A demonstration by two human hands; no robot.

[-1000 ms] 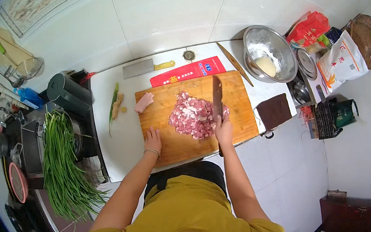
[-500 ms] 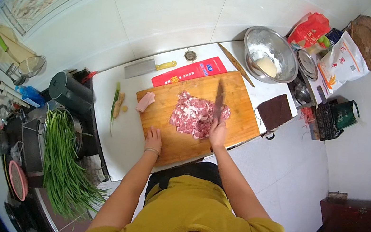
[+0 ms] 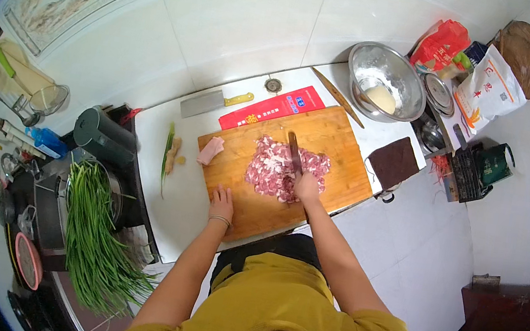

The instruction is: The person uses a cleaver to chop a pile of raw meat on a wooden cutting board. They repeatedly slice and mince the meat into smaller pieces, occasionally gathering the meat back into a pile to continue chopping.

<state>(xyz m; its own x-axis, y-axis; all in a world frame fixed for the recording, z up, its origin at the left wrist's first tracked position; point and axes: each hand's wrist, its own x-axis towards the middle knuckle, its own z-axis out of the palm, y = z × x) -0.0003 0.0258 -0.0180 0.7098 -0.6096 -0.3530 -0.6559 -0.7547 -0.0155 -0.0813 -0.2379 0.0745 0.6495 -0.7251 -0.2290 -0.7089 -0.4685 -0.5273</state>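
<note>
A heap of chopped pink and white meat [image 3: 270,170] lies spread over the wooden cutting board [image 3: 240,215]. My right hand [image 3: 307,187] grips the handle of a knife [image 3: 294,151], whose dark blade reaches over the meat and points away from me. Flat on the board's near left part, my left hand [image 3: 221,203] rests with its fingers stretched out and holds nothing. A pale pink slab of meat or fat [image 3: 211,150] sits at the board's left edge, beyond that hand.
Behind the board lie a cleaver [image 3: 202,105], a red box [image 3: 272,110] and a long curved wooden piece [image 3: 337,97]. A steel bowl with dough [image 3: 380,99] stands far right. Ginger [image 3: 172,155] and a green onion [image 3: 169,144] lie left. Long green chives [image 3: 92,242] cover the left side.
The knife has swung left, from over the right side of the meat to its middle. My right hand has shifted slightly left and nearer. My left hand stays on the board.
</note>
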